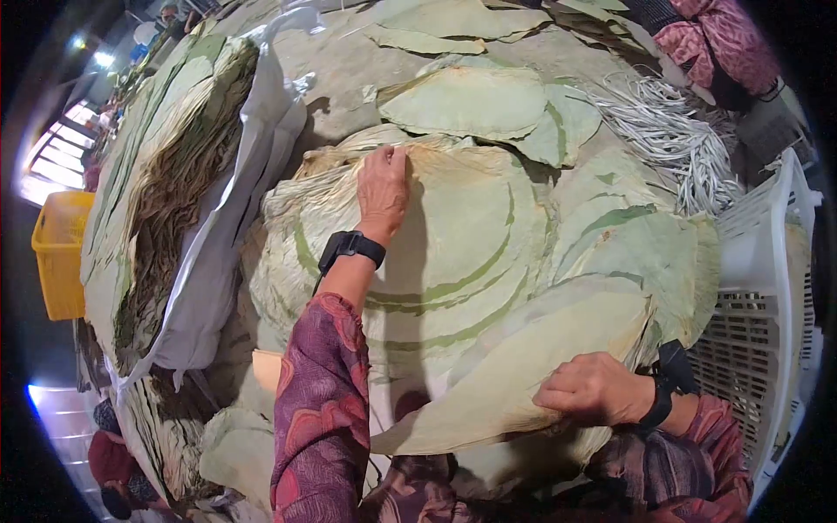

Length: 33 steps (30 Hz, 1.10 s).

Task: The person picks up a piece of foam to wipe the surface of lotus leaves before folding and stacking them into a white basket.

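Observation:
Large pale green dried leaves (462, 218) lie in a layered pile in front of me. My left hand (384, 187) is closed at the upper edge of this pile, its fingers curled on the wrinkled leaf rim. Lower right, my right hand (593, 388) grips the edge of a folded pale leaf (514, 357), which slants across the front of the pile. Both wrists wear black bands. The fingertips of my right hand are tucked against the leaf and partly hidden.
A tall leaf stack in a white sack (205, 301) stands left, beside a yellow crate (63, 261). White strips (667, 131) lie upper right, above a white basket (758, 305). More leaves (462, 100) lie beyond. Another person's patterned sleeve (724, 44) shows at top right.

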{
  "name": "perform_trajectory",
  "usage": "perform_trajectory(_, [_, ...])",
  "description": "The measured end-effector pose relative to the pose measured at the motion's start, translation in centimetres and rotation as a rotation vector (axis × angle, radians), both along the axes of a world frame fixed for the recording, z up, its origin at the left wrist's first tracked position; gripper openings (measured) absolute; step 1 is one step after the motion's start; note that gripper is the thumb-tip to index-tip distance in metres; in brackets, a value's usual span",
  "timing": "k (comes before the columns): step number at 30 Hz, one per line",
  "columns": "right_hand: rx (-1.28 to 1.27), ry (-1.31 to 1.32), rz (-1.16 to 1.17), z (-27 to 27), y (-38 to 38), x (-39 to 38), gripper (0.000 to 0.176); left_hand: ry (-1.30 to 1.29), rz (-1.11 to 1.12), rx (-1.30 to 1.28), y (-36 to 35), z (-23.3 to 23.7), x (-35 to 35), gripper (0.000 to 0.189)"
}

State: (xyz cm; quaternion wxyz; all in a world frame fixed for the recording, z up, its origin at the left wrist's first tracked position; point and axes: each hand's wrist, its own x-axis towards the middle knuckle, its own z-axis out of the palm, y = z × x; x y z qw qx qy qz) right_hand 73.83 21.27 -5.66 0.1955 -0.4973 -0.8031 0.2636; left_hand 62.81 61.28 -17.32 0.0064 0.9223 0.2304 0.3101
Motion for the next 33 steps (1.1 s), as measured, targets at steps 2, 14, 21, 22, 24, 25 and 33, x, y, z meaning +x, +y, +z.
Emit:
perform_trajectory(2, [-0.064,0.052,-0.016,-0.1,-0.5,0.8,0.028,0.193,0.187,0.062,-0.3,-1.0,1.3,0.036])
perform_trajectory(14, [0.245,0.152,-0.734,2.7,-2.6,8.3,0.037,0.316,0.248,0.016,-0.8,0.2,1.3,0.027])
perform_trajectory(21, [0.581,0.214,-1.282,2.9,-6.3,9.8,0.029,0.213,-0.291,-0.581,-18.1,7.3,-3.8,0.037])
perform_trajectory(22, [0.575,0.219,-1.273,2.8,-6.0,9.4,0.029,0.205,-0.465,-0.63,-21.6,7.1,-4.8,0.032])
perform_trajectory(24, [0.612,0.328,-1.105,2.7,-5.2,8.5,0.027,0.276,-0.68,-0.7,-28.0,6.2,-6.7,0.028])
perform_trajectory(25, [0.53,0.105,-0.971,5.0,-3.4,7.5,0.023,0.415,-0.807,-0.903,-29.8,7.1,-7.3,0.04])
perform_trajectory(33, [0.233,-0.038,-0.422,1.2,-0.8,3.2,0.032,0.231,-0.319,-1.646,-8.1,13.6,-11.6,0.035])
